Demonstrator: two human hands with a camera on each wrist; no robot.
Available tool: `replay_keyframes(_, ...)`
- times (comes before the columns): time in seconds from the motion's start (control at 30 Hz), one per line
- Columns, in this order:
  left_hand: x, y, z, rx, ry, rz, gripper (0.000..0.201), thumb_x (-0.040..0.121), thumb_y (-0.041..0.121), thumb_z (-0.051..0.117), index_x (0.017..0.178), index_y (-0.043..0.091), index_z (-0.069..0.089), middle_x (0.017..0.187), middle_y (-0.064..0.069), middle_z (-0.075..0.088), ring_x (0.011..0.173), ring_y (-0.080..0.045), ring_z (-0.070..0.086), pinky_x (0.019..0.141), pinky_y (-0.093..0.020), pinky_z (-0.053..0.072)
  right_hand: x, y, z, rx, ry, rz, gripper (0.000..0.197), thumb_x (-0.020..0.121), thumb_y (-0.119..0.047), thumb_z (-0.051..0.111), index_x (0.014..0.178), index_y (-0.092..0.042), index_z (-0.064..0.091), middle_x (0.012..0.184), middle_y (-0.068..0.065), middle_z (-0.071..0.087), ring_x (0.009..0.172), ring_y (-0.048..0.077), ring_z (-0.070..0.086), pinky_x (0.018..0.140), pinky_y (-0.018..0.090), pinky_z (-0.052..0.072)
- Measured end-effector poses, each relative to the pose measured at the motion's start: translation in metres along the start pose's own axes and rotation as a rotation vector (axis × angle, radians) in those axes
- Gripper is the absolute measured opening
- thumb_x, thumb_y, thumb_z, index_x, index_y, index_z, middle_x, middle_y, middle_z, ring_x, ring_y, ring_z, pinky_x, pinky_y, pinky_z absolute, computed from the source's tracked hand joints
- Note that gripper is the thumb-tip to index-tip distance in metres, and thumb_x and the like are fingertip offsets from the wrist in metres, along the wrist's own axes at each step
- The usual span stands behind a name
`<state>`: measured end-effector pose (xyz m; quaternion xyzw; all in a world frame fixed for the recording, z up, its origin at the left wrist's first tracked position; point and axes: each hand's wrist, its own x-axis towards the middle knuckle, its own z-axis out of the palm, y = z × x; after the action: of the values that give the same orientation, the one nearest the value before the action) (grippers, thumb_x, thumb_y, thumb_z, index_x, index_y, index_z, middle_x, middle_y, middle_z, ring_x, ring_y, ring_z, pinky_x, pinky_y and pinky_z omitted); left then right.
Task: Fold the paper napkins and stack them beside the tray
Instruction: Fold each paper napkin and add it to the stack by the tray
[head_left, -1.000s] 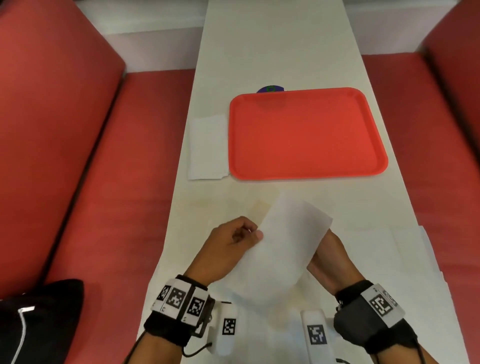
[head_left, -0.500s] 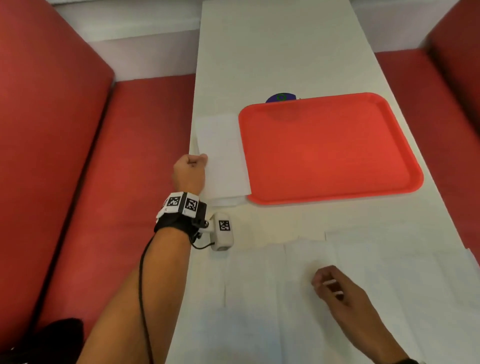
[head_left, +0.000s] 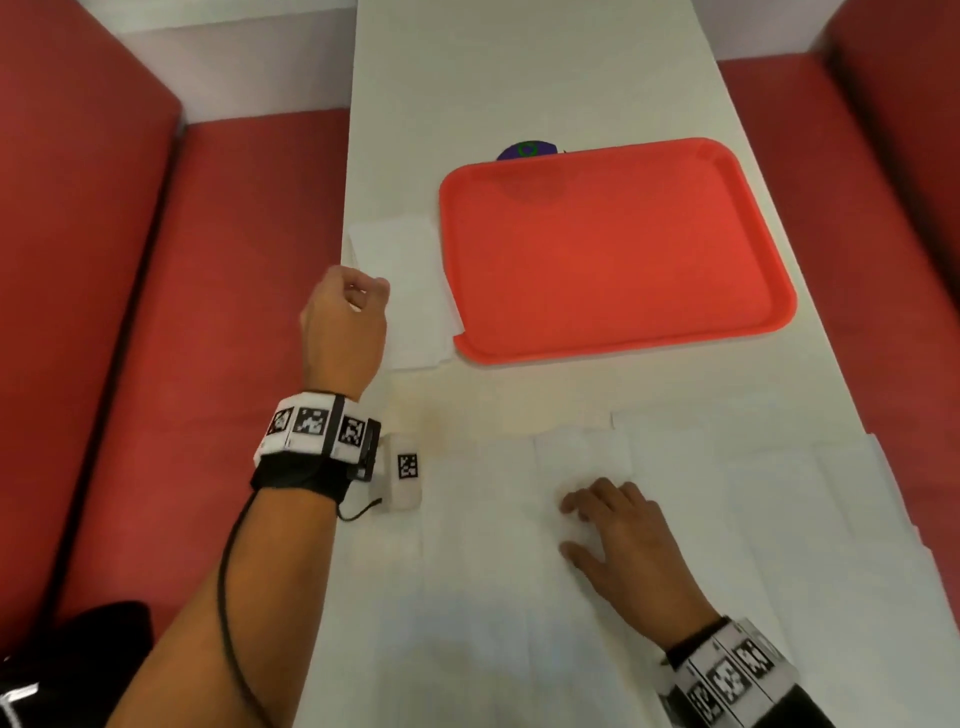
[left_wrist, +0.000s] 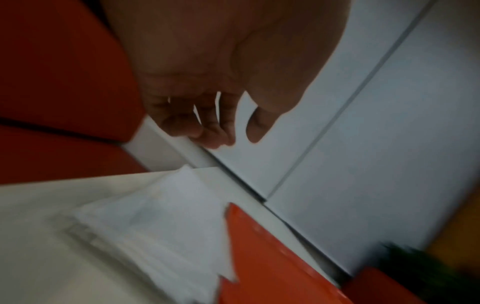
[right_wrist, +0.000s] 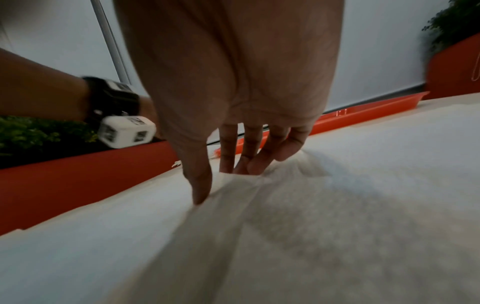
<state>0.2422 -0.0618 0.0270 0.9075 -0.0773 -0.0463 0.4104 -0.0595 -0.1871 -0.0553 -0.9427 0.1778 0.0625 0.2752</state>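
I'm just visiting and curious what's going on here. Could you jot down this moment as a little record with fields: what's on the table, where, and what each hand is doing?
Table: long white table between red bench seats
Tray: red tray, nothing on it
Folded stack: folded napkins beside the tray's left edge
Unfolded napkins: spread flat on the near end of the table
Left hand: left hand loosely curled, holding nothing, beside the folded stack
Right hand: right hand with fingertips on an unfolded napkin, bunching it slightly

left hand (head_left: 343, 325) has let go of the folded napkin (head_left: 410, 291) on the stack.
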Motion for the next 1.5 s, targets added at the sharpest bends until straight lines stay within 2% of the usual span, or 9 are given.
replay_keyframes(0.17, -0.119, 0.006, -0.006, 0.033, -0.226, 0.211, 0.006, 0.089, 0.015, 0.065, 0.093, 0.019, 0.062, 0.086, 0.003, 0.064, 0.071, -0.007, 0.059, 0.066, -0.016, 0.044, -0.002, -0.001, -0.005, 0.016, 0.007, -0.065, 0.018, 0.081, -0.021, 0.075, 0.097, -0.023, 0.069, 0.091, -0.008, 0.062, 0.084, 0.019, 0.056, 0.069, 0.028, 0.033)
replay_keyframes(0.4, -0.195, -0.018, 0.001, 0.109, -0.534, 0.194, 0.071, 0.073, 0.032, 0.062, 0.139, 0.043, 0.042, 0.138, 0.019, 0.036, 0.128, -0.005, 0.039, 0.102, -0.023, 0.036, -0.021, -0.02, -0.059, 0.604, -0.08, -0.119, 0.006, 0.097, -0.021, 0.058, 0.103, -0.023, 0.058, 0.103, -0.014, 0.062, 0.097, 0.0, 0.057, 0.082, 0.011, 0.039)
replay_keyframes(0.57, -0.191, -0.004, 0.005, 0.101, -0.575, 0.192, 0.065, 0.067, 0.035, 0.064, 0.13, 0.037, 0.05, 0.145, 0.017, 0.037, 0.132, -0.006, 0.035, 0.108, -0.024, 0.029, -0.029, -0.027, -0.102, 0.733, -0.073, -0.179, 0.004, 0.101, -0.024, 0.052, 0.105, -0.025, 0.053, 0.099, -0.015, 0.062, 0.092, 0.001, 0.06, 0.078, 0.012, 0.043)
replay_keyframes(0.73, -0.186, 0.011, 0.006, -0.467, -0.609, -0.296, 0.055, 0.07, 0.03, 0.069, 0.123, 0.022, 0.057, 0.116, 0.001, 0.07, 0.107, -0.017, 0.065, 0.09, -0.03, 0.049, -0.026, -0.022, -0.133, 1.002, 0.002, -0.071, 0.01, 0.102, -0.02, 0.05, 0.111, -0.024, 0.048, 0.101, 0.007, 0.068, 0.088, 0.036, 0.064, 0.073, 0.05, 0.054)
replay_keyframes(0.8, -0.192, 0.016, 0.007, -0.52, -0.628, -0.356, 0.046, 0.079, 0.03, 0.075, 0.122, 0.02, 0.062, 0.116, 0.001, 0.073, 0.109, -0.02, 0.068, 0.094, -0.038, 0.051, -0.022, -0.015, -0.138, 1.082, 0.043, 0.014, 0.016, 0.101, -0.017, 0.052, 0.115, -0.02, 0.046, 0.101, 0.012, 0.071, 0.084, 0.037, 0.067, 0.068, 0.05, 0.056)
replay_keyframes(0.93, -0.201, 0.028, 0.009, -0.388, -0.449, -0.262, 0.024, 0.087, 0.031, 0.072, 0.108, 0.02, 0.07, 0.1, 0.005, 0.077, 0.094, -0.013, 0.072, 0.081, -0.029, 0.056, -0.018, 0.005, -0.136, 1.111, 0.033, 0.151, 0.044, 0.087, -0.015, 0.073, 0.122, -0.027, 0.047, 0.103, -0.01, 0.073, 0.091, 0.014, 0.072, 0.066, 0.03, 0.059)
replay_keyframes(1.1, -0.206, 0.045, 0.009, -0.07, -0.271, 0.027, 0.029, 0.092, 0.039, 0.065, 0.117, 0.024, 0.065, 0.103, 0.015, 0.07, 0.088, 0.007, 0.063, 0.074, -0.007, 0.049, -0.015, 0.014, -0.12, 1.14, 0.139, 0.307, 0.062, 0.074, -0.009, 0.084, 0.123, -0.027, 0.052, 0.112, 0.007, 0.069, 0.097, 0.02, 0.07, 0.066, 0.029, 0.058)
replay_keyframes(1.3, -0.234, 0.059, 0.023, 0.191, -0.196, 0.318, 0.027, 0.099, 0.039, 0.052, 0.118, 0.02, 0.057, 0.095, 0.003, 0.069, 0.076, -0.016, 0.064, 0.065, -0.04, 0.056, -0.017, -0.008, -0.111, 1.209, 0.305, 0.292, 0.056, 0.079, -0.007, 0.08, 0.124, -0.023, 0.052, 0.099, 0.001, 0.073, 0.083, 0.008, 0.071, 0.07, 0.025, 0.059)
replay_keyframes(1.5, -0.258, 0.068, 0.035, 0.149, -0.347, 0.396, 0.06, 0.093, 0.057, 0.051, 0.146, 0.034, 0.033, 0.113, 0.019, 0.061, 0.082, -0.002, 0.063, 0.068, -0.026, 0.056, -0.017, -0.024, -0.102, 1.255, 0.27, 0.245, 0.043, 0.085, -0.01, 0.073, 0.124, -0.02, 0.058, 0.113, 0.004, 0.07, 0.105, 0.022, 0.068, 0.084, 0.038, 0.059)
